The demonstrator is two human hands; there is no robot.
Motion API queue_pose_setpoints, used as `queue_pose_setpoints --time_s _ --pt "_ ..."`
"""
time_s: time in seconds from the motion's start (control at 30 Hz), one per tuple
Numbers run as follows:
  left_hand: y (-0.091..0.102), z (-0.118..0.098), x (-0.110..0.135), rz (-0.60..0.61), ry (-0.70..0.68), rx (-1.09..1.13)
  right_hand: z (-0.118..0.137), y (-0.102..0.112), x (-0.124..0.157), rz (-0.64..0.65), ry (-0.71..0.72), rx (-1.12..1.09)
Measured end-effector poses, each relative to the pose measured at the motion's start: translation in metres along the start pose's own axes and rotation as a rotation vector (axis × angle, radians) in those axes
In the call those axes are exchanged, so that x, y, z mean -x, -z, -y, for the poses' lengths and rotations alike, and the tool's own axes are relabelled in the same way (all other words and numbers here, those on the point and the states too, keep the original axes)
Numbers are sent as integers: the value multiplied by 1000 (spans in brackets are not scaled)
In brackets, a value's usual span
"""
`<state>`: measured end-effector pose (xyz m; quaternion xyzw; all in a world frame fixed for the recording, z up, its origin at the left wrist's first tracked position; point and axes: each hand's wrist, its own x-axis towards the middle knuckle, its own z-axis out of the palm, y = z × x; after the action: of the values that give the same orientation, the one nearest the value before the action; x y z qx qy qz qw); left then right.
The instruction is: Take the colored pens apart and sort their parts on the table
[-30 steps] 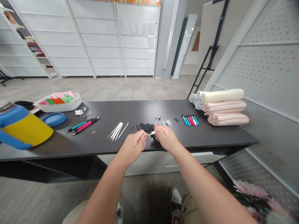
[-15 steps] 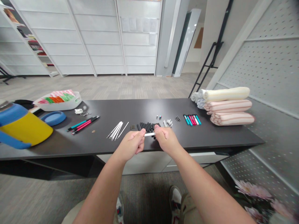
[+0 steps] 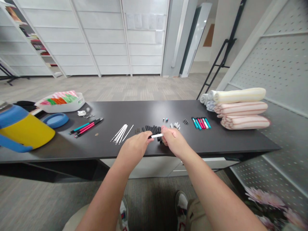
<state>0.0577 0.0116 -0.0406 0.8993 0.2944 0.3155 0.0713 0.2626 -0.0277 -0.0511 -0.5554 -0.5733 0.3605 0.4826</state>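
Observation:
Between my two hands is a white pen barrel [image 3: 157, 136] with a black part at its left end, held level above the table's front edge. My left hand [image 3: 135, 147] is closed, pinching the black end. The fingers of my right hand [image 3: 173, 141] are closed round the other end of the barrel and cover it. Just behind my hands lies a row of black pen parts [image 3: 151, 129]. White pen refills [image 3: 119, 133] are spread to the left, with small metal bits [image 3: 137, 130] beside them. Small white pieces [image 3: 176, 125] lie beyond my right hand.
Coloured pen barrels [image 3: 201, 123] are lined up on the dark table [image 3: 120, 110], near rolled towels [image 3: 244, 109]. At left are pens [image 3: 86, 127], a blue lid [image 3: 55, 120], a white basket [image 3: 79, 102] and a yellow-blue container [image 3: 33, 130]. Small dark pieces [image 3: 185, 122] lie right of centre.
My left hand has turned, its knuckles now more on top, and the black end of the pen has come into view. My right hand has shifted slightly rightward in view.

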Motion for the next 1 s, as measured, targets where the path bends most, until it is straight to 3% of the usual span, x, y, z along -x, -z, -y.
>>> queue_pose_setpoints --time_s 0.1,0.27,0.37,0.57,0.73,0.83,1.0 --pt "4 2 -3 62 -8 -2 3 1 2 -10 16 44" --pt "13 -4 -4 204 170 315 4 1 4 -12 50 72" --pt "12 -6 -3 188 217 386 3 0 2 -17 40 60" --pt "-3 -1 7 -4 46 -14 -3 0 -2 -14 -6 -69" --pt "2 4 7 10 -97 -251 -1 1 -2 21 7 -27" --pt "7 2 2 41 -40 -96 3 2 0 21 16 36" --pt "11 -5 -5 243 289 484 8 1 1 16 17 66"
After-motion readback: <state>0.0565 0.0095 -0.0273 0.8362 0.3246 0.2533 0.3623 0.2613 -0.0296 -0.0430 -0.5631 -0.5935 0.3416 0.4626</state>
